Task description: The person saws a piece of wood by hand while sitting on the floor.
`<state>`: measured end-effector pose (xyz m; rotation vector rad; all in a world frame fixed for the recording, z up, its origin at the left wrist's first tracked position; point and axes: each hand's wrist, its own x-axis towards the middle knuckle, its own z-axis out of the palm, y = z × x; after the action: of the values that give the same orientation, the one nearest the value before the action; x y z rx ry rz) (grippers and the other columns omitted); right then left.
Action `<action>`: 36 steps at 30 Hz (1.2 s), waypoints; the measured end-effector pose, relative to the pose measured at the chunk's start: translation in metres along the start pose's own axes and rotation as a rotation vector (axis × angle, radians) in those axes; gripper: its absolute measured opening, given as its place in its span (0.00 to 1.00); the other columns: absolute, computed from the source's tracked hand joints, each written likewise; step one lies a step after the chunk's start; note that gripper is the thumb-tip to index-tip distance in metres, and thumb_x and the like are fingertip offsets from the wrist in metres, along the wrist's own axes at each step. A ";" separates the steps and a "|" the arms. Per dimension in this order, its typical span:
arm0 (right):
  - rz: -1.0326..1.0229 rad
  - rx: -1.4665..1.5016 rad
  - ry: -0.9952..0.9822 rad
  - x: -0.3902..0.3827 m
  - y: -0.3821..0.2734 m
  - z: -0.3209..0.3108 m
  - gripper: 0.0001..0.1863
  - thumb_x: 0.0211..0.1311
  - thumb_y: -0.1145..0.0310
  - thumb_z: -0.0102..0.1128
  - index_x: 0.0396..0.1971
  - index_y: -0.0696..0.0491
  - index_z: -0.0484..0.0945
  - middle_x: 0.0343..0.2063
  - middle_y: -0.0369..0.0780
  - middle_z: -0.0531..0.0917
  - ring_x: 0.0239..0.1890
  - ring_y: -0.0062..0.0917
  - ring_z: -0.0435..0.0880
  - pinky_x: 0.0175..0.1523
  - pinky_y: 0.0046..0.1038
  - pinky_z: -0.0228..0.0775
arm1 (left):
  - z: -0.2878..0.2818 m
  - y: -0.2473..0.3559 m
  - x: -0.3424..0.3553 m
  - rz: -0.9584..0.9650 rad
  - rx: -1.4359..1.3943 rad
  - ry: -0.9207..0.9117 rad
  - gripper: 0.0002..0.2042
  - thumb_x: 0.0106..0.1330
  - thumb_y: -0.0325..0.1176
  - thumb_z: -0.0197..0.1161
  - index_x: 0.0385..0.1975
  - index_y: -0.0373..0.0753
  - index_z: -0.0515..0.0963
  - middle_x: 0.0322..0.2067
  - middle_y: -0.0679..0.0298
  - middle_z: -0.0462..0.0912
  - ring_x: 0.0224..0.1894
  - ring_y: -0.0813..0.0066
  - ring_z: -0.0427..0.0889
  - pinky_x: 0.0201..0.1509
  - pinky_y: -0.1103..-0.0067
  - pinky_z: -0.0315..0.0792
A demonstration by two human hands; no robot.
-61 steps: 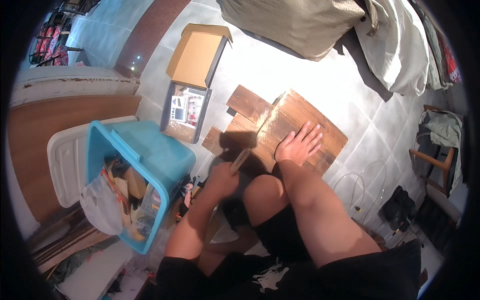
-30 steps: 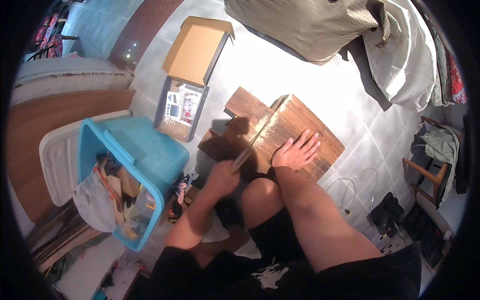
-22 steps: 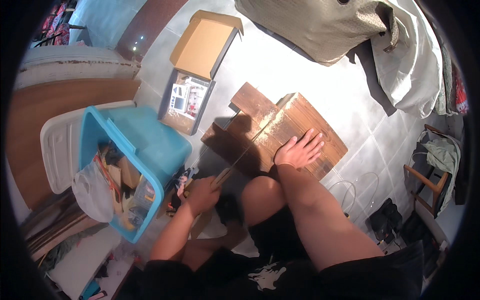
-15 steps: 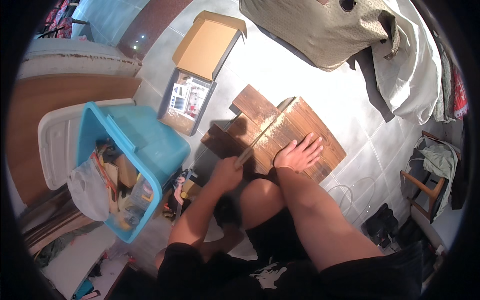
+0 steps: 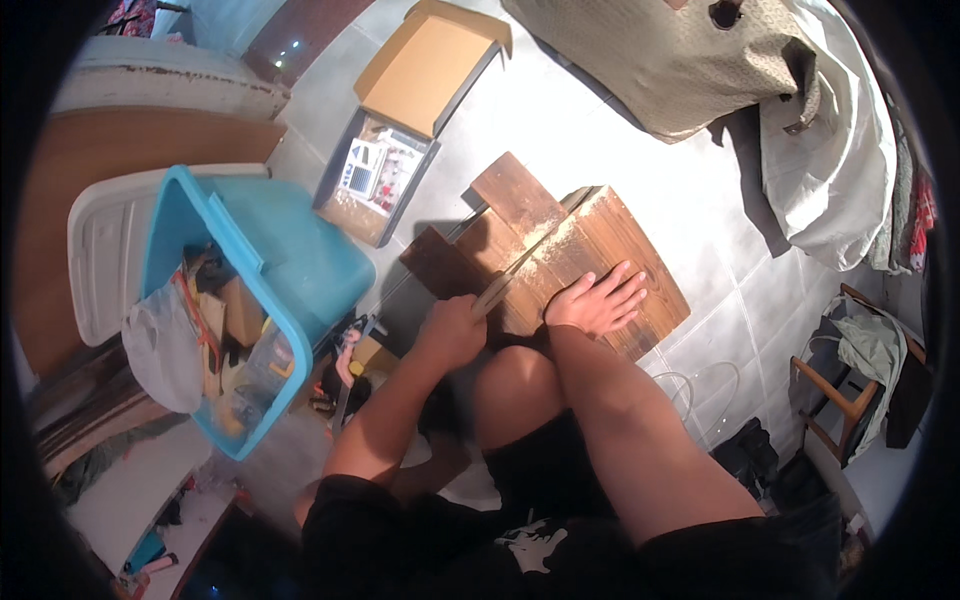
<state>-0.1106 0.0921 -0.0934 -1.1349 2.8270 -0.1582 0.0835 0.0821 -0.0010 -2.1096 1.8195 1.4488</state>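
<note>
My left hand [image 5: 454, 331] is closed round the light wooden handle of a hand saw [image 5: 491, 294]. The thin blade runs away from me, up and to the right, along a line across brown wooden boards [image 5: 562, 285]. Pale sawdust [image 5: 545, 240] lies on both sides of that line. On the right part of the boards my right hand [image 5: 600, 302] rests flat, fingers spread, holding nothing. One plank [image 5: 516, 194] sticks out beyond the others at the far side. My bent knee [image 5: 515, 385] is against the near edge of the wood.
A blue plastic bin [image 5: 300, 340] full of tools and bags lies tipped at the left, its white lid [image 5: 95, 255] behind. An opened cardboard box [image 5: 430, 60] holds packets. Draped covers [image 5: 680, 75] stand far right; a wooden chair [image 5: 845, 400] stands at right.
The whole view has shifted slightly. The saw handle sits at a slightly different angle in my left hand. My right hand stays flat on the boards.
</note>
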 end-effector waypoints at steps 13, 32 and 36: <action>0.014 -0.009 -0.026 -0.001 -0.003 -0.001 0.36 0.74 0.53 0.43 0.79 0.47 0.54 0.80 0.46 0.47 0.82 0.46 0.41 0.81 0.53 0.28 | 0.005 -0.012 0.010 0.041 -0.010 -0.017 0.09 0.63 0.33 0.61 0.30 0.33 0.79 0.31 0.41 0.82 0.39 0.35 0.81 0.41 0.53 0.74; 0.001 -0.033 0.031 0.006 0.007 0.004 0.35 0.76 0.49 0.36 0.79 0.47 0.54 0.80 0.47 0.48 0.81 0.48 0.43 0.80 0.54 0.32 | -0.044 -0.063 -0.085 0.021 -0.018 -0.122 0.09 0.63 0.33 0.62 0.31 0.32 0.80 0.32 0.43 0.84 0.39 0.36 0.81 0.44 0.53 0.75; -0.013 -0.035 0.022 -0.004 0.006 0.010 0.35 0.77 0.48 0.35 0.79 0.46 0.54 0.80 0.46 0.50 0.81 0.47 0.44 0.80 0.54 0.34 | -0.025 -0.031 -0.039 0.067 -0.013 -0.084 0.08 0.60 0.32 0.62 0.31 0.33 0.80 0.30 0.42 0.82 0.38 0.37 0.82 0.42 0.55 0.75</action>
<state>-0.1111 0.0985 -0.1035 -1.1664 2.8530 -0.1227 0.1268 0.1094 0.0210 -1.9794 1.8723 1.5427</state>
